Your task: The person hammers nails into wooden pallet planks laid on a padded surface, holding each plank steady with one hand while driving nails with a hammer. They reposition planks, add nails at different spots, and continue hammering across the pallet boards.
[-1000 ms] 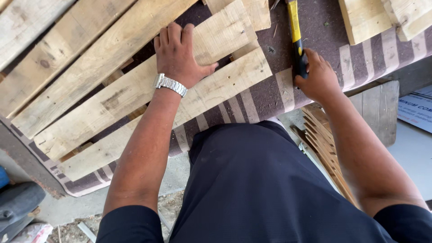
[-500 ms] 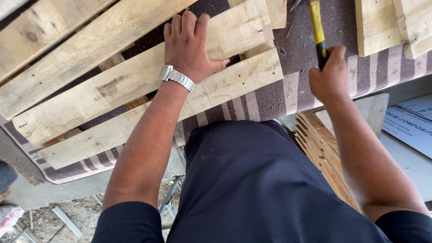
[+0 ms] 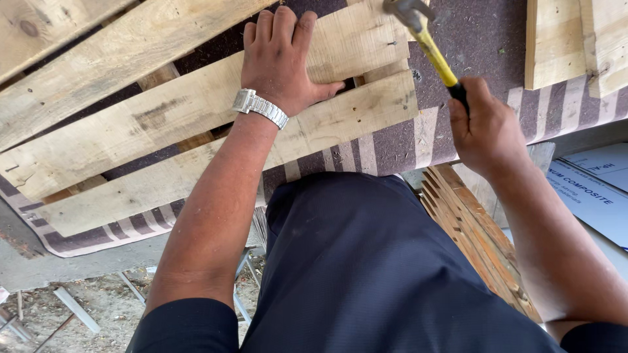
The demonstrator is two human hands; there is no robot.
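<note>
Left hand: your left hand (image 3: 282,62) lies flat, palm down, on the middle pallet slat (image 3: 196,104), fingers (image 3: 275,26) spread a little and pointing away from you, thumb hooked over the slat's near edge; it pins the slat and grips nothing.
Right hand: your right hand (image 3: 487,127) is wrapped tight round the black grip of the hammer (image 3: 428,42).
Hammer: yellow shaft, steel head at the top edge of the view, raised off the wood; its long axis leans up and to the left from your fist.
Key relation: the hammer head hangs over the right-hand ends of the slats, just right of your left fingertips, so the right hand is the nearer one.
Slats: long axes run from lower left to upper right; small nail heads show near the ends, by the hammer.
Support: the pallet rests on a striped purple mat (image 3: 392,140) covering the tabletop.
Beside you: stacked thin wood strips (image 3: 474,229) by your right thigh.
</note>
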